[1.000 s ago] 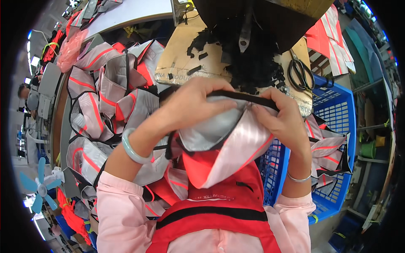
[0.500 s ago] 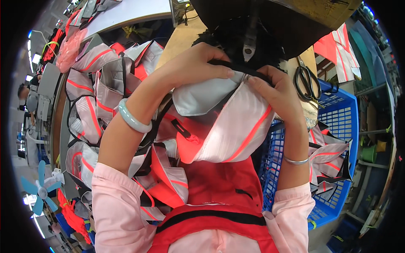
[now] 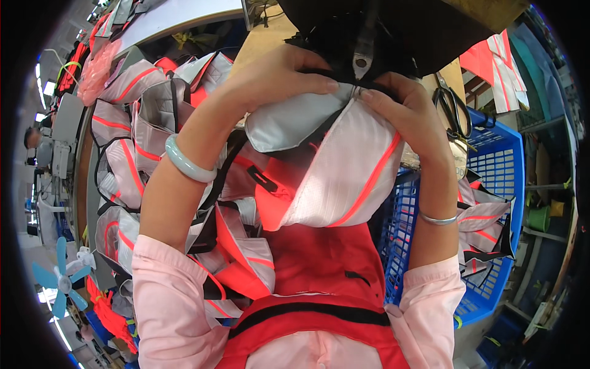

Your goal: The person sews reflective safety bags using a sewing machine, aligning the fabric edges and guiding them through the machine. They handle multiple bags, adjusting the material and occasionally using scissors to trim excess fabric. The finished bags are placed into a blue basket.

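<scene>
Both hands hold a silver-grey and white fabric piece (image 3: 350, 166) with an orange-red stripe, a red inner part and black edging. My left hand (image 3: 286, 77) pinches its black-edged rim, thumb on the grey flap. On the other side, my right hand (image 3: 409, 111) grips the same rim, its thumb pressed on the white panel near the seam. Between the hands, the rim lies right below a metal bar with a hole (image 3: 362, 63) on a dark machine (image 3: 412, 31). Fingers behind the edging are partly hidden.
Similar striped pieces (image 3: 129, 166) are heaped at my left. Black-handled scissors (image 3: 453, 114) lie on the wooden table right of the machine. A blue plastic basket (image 3: 510, 184) at my right holds more pieces. A blue fan (image 3: 63, 283) is at far left.
Both hands have moved the fabric piece slightly away from me, bringing its rim up to the metal bar. Both keep their hold.
</scene>
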The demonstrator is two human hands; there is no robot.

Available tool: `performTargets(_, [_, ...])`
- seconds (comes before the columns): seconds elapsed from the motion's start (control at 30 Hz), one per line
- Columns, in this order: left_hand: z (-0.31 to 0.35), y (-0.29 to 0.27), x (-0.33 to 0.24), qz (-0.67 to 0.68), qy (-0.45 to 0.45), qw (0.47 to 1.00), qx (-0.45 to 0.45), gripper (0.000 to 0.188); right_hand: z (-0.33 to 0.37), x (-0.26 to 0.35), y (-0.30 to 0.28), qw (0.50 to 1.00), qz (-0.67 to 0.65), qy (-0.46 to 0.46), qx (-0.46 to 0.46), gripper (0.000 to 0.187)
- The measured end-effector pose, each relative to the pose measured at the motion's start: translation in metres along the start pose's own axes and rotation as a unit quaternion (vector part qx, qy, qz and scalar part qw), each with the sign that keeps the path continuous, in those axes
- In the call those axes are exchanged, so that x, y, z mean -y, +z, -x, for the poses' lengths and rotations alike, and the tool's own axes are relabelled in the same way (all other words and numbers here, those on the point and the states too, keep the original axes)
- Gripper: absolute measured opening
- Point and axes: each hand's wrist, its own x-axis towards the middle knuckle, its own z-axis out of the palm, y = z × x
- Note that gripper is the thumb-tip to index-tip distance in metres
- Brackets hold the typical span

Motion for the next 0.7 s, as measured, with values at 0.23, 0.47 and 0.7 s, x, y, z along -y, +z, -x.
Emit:
performTargets(0.23, [-0.005, 0.000, 0.002, 0.042, -0.009, 0.999, -0.002, 0.045, 0.000, 0.002, 0.001, 0.999, -0.027, 0.008, -0.028, 0.029])
performTargets(0.47, [0.003, 0.006, 0.003, 0.018, 0.020, 0.999, -0.017, 0.042, 0.010, 0.001, 0.008, 0.998, -0.040, -0.006, -0.048, 0.030])
performTargets(0.7, [0.011, 0.003, 0.014, 0.062, 0.004, 0.997, -0.043, 0.038, 0.027, 0.014, -0.013, 0.997, 0.032, 0.015, -0.072, 0.026])
